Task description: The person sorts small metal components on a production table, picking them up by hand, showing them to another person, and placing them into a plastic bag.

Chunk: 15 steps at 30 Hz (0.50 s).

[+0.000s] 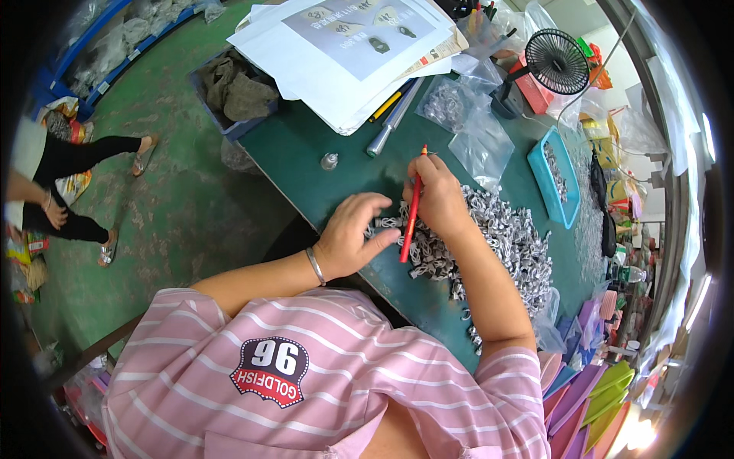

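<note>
A heap of small silver-and-dark metal pieces (508, 233) lies on the green tabletop (302, 157). My right hand (437, 195) is closed around a red pencil (414, 218) at the heap's left side. One pencil end points away from me and the other down toward the near table edge. My left hand (353, 236), with a metal bangle at the wrist, rests by the table edge at the left end of the pieces. Its thumb and fingers are apart, and a few pieces lie between them. Whether its fingertips touch them I cannot tell.
Beyond my hands are stacked paper sheets (344, 107), a metal tube (394, 118), clear bags (482, 145) and a small fan (556, 61). A blue tray (547, 195) stands right; a dark bin (206, 99) of cloths stands left. Another person (76, 172) is at far left.
</note>
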### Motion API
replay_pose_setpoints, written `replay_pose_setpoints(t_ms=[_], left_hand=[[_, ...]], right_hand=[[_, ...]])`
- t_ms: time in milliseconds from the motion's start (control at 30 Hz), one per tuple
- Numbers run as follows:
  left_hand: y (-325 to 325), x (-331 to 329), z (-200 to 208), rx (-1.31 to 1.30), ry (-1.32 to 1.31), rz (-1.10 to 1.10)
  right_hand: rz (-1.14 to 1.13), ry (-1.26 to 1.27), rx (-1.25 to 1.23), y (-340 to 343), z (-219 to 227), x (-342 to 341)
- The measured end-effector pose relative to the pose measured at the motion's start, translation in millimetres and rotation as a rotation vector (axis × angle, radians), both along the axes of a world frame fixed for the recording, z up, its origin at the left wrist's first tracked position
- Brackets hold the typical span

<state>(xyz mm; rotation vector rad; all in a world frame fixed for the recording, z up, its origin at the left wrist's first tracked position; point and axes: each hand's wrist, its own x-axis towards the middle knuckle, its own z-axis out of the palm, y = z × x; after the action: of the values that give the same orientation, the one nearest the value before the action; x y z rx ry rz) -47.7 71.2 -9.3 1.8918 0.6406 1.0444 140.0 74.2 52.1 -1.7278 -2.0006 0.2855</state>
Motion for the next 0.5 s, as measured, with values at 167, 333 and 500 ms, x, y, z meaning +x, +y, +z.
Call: replay_pose_setpoints(t_ms=[167, 333, 500], left_hand=[[6, 15, 21, -0.269, -0.091, -0.105], [14, 32, -8, -0.161, -0.026, -0.006], [17, 19, 8, -0.381, -0.069, 0.052]], right_hand=[[-0.056, -0.094, 0.073, -8, -2, -21], [-0.183, 0.001, 0.092, -10, -11, -10], [-0.231, 0.167, 0.116, -35, 2, -17]])
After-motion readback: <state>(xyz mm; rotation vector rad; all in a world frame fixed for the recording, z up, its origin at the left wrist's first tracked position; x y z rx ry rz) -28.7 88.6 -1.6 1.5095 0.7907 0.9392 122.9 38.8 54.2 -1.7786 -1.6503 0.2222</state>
